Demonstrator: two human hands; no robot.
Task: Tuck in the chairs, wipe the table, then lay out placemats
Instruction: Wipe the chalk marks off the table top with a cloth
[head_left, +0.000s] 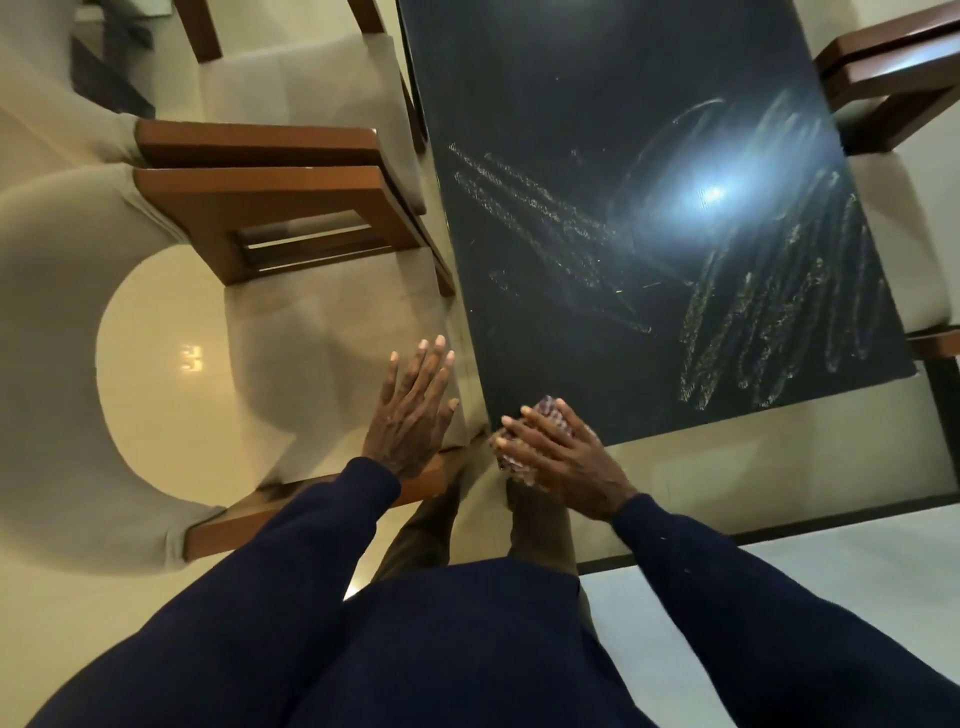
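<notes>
The glass table (597, 93) has a dark centre panel streaked with wet wipe marks and a clear glass border. My right hand (558, 449) lies flat with straight fingers on a checked cloth (553, 410), pressing it on the panel's near left corner. My left hand (413, 402) hovers open, fingers spread, over the seat of the nearest beige chair (311, 338) at the table's left side. A second beige chair (291, 88) with wooden arms stands beyond it.
A third chair (893, 67) with wooden arms stands at the table's right side. A lamp reflection glares on the panel. The shiny cream floor shows between the chairs. My legs are visible through the glass border.
</notes>
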